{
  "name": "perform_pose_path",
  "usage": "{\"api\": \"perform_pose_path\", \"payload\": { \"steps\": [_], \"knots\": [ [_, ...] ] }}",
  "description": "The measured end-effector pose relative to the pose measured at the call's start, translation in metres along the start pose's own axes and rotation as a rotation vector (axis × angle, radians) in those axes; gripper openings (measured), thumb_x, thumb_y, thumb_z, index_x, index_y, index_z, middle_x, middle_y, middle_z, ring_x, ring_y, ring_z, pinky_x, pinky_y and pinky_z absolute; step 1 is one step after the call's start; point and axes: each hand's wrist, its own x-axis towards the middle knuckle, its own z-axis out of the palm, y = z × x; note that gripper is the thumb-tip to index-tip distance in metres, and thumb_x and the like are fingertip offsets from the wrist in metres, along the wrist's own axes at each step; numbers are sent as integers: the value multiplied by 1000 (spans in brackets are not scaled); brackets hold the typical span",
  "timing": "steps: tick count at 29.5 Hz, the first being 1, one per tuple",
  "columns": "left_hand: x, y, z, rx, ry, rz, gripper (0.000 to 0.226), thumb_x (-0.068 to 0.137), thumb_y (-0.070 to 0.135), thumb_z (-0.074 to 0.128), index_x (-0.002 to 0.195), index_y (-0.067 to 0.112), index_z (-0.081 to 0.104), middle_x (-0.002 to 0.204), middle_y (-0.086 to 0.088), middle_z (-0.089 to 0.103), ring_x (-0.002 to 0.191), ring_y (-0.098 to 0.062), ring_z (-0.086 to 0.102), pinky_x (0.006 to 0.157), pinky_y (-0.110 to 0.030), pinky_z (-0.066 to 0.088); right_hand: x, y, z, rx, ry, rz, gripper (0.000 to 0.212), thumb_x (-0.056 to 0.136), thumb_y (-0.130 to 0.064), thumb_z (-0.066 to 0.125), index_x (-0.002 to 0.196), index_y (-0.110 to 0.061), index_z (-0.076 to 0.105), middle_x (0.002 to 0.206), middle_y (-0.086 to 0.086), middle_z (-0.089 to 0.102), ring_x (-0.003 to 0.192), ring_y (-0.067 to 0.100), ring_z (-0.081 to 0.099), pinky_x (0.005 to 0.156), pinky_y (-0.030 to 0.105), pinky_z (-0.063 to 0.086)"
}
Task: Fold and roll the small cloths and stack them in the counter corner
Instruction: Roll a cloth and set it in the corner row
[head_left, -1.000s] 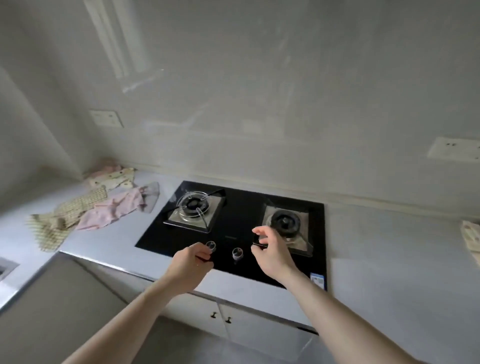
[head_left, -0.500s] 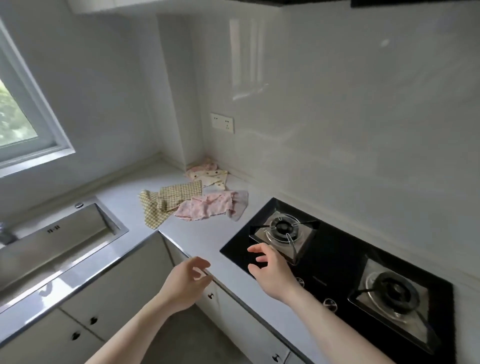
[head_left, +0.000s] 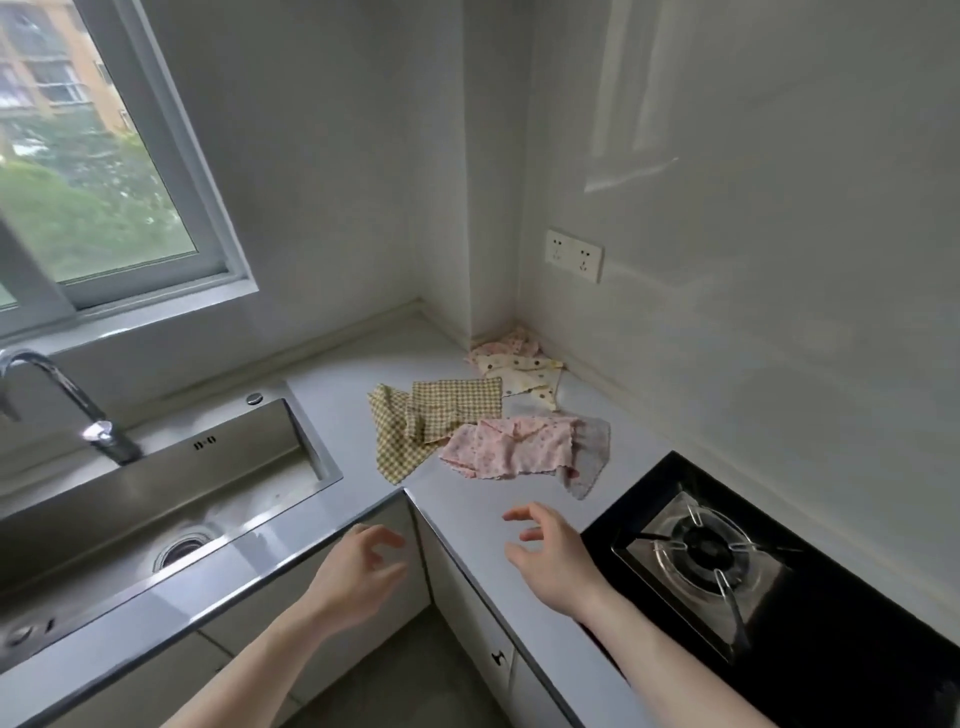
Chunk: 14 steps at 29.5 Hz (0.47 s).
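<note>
Both hands empty, fingers loosely spread — pink cloth (head_left: 511, 449) lies crumpled on the surface just ahead of right hand (head_left: 553, 558), long axis left-right; left hand (head_left: 358, 571) farther, off the edge.

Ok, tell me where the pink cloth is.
In the head view the pink cloth lies crumpled on the counter between the checked cloth on its left and the hob on its right, beyond both empty hands.

Single head view, looking down at counter corner (head_left: 524, 332), seemingly close
</note>
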Motion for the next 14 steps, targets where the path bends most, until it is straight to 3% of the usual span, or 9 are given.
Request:
{"api": "perform_pose_path", "payload": {
  "steps": [6,9,14],
  "knots": [
    [73,-33,-26,31,-36,-53,20,87,27,69,105,35,64,121,5,53,102,-12,64,90,-27,49,52,-10,17,-50,8,16,26,94,-24,62,112,-43,57,123,-23,50,113,-3,52,92,26,50],
    [120,-54,-36,97,-110,-40,26,87,30,68,113,30,67,127,4,51,108,-15,62,97,-30,50,74,-12,28,-53,44,58,27,95,-23,61,113,-43,57,123,-23,49,113,-5,51,85,21,49],
    [200,-84,-46,237,-246,38,29,92,33,66,120,30,63,135,6,48,110,-13,58,93,-25,49,117,-18,55,-27,155,161,26,97,-23,59,112,-43,57,124,-25,48,114,-5,51,74,14,46]
  ]
}}
